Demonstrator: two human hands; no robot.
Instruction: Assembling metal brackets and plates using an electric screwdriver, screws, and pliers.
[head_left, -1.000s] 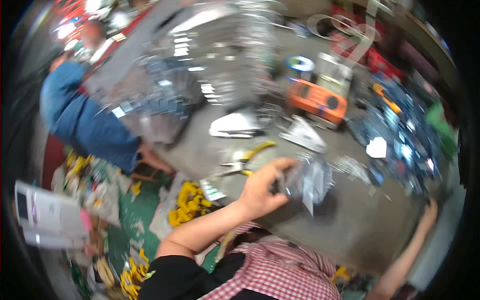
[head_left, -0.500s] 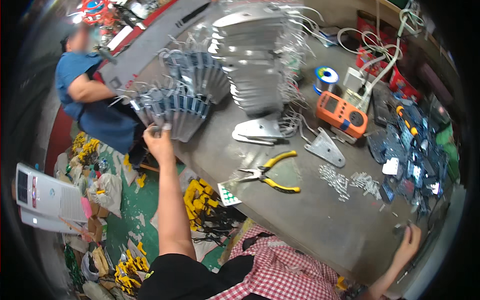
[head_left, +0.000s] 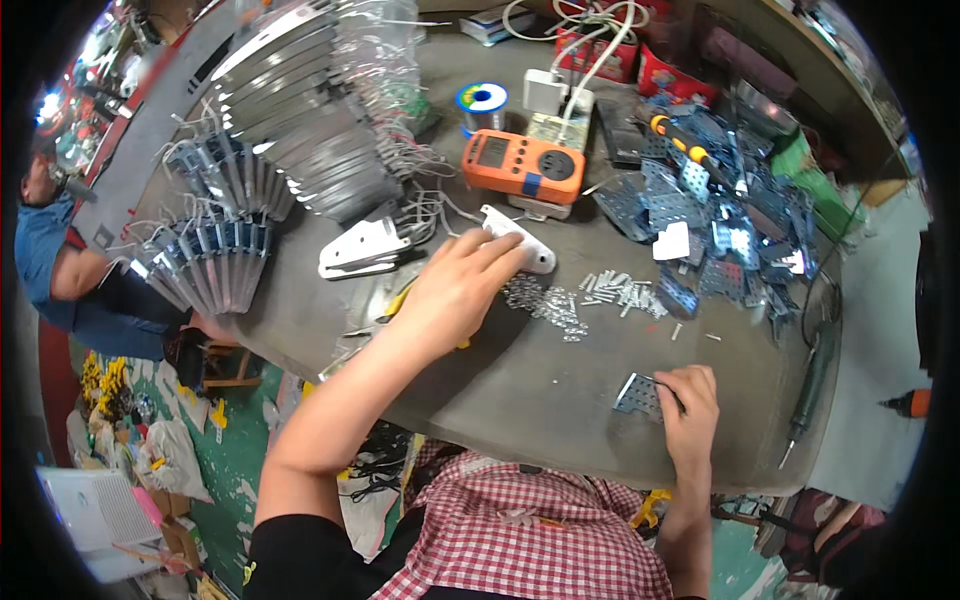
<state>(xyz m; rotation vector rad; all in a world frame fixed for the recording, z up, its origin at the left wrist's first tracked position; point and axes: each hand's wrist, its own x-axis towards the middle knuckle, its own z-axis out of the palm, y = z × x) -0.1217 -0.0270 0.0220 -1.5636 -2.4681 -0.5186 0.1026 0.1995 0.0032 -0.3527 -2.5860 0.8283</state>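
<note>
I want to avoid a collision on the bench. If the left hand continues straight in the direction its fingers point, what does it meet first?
Most likely the white bracket: the left hand already has its fingertips at the bracket's near edge. The orange meter lies further along, though depth is hard to judge.

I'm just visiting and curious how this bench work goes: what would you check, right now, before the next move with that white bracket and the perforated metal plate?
1. Left hand reaches the white bracket: ok, fingertips lie on its near end.
2. Bracket firmly gripped: cannot tell, the fingers rest over it and the underside is hidden.
3. Right hand steadies the perforated metal plate: ok, fingers press its right edge at the table's near side.
4. Small screws within reach: ok, scattered beside the left hand.
5. Yellow-handled pliers free to pick up: not ok, mostly covered by the left hand.
6. Orange meter out of the way: ok, it sits behind the bracket.
</note>
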